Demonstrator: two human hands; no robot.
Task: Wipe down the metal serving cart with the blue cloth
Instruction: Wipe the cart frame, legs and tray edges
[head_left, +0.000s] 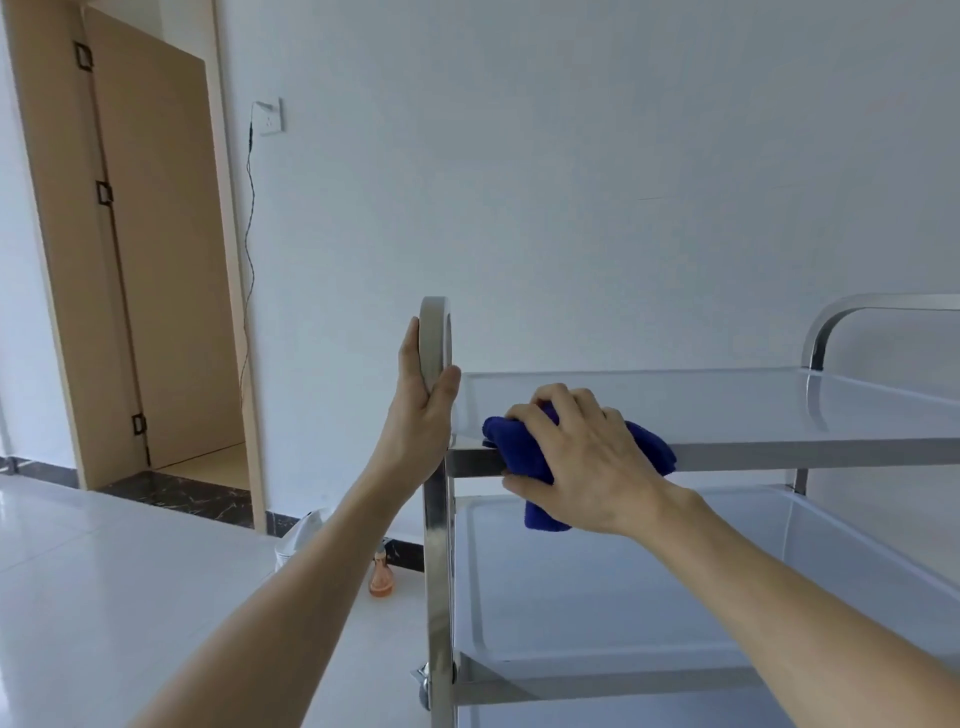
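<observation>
step: wiping top shelf front rim | right hand (587, 457) clutches blue cloth (524, 457) at cart (727, 410) near-left corner, 6 o'clock of frame | left hand (423, 410) braces handle (436, 338), fingers flat | next: likely drag cloth toward 3 o'clock along rim

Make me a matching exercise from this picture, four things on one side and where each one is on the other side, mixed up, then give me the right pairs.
Things:
1. blue cloth
2. left hand
3. orange bottle
4. power socket

Places:
A. on the white wall, beside the door frame
B. on the floor, left of the cart's leg
C. against the upright handle loop at the cart's left end
D. under the right hand, over the front edge of the serving cart top shelf

Pairs: 1-D, 2-C, 3-B, 4-A
</observation>
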